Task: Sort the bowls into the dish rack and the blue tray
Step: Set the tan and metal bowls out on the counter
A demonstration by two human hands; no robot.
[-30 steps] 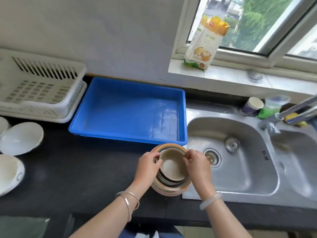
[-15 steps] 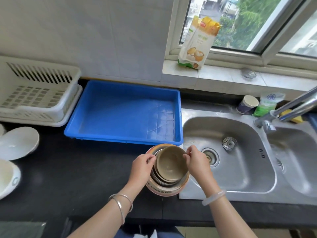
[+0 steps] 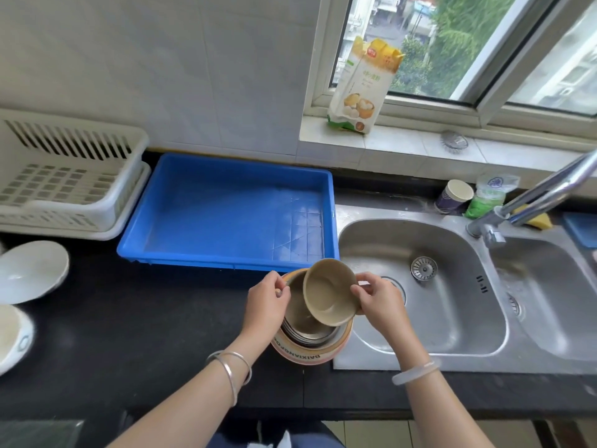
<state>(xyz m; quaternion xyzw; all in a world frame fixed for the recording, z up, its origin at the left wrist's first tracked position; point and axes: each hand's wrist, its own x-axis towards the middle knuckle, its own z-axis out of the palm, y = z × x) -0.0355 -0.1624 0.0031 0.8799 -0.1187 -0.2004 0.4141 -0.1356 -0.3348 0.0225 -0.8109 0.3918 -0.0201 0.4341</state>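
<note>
A stack of nested bowls (image 3: 307, 331) sits at the counter's front edge beside the sink, the outermost one orange with lettering. My right hand (image 3: 379, 300) grips the rim of a small tan bowl (image 3: 328, 294), lifted and tilted above the stack. My left hand (image 3: 266, 302) pinches the stack's left rim. The blue tray (image 3: 232, 169) lies empty just behind them. The white dish rack (image 3: 64, 176) stands at the far left against the wall. White bowls (image 3: 29, 270) rest on the dark counter at the left edge.
A steel double sink (image 3: 429, 299) with a tap (image 3: 542, 195) fills the right side. A paper cup (image 3: 454, 195), a green packet and a yellow sponge stand behind it. A flour bag (image 3: 365, 85) leans on the window sill.
My right hand has lifted the top tan bowl out of the stack and tilted it. My left hand stays on the stack's rim. The camera view has shifted slightly.
</note>
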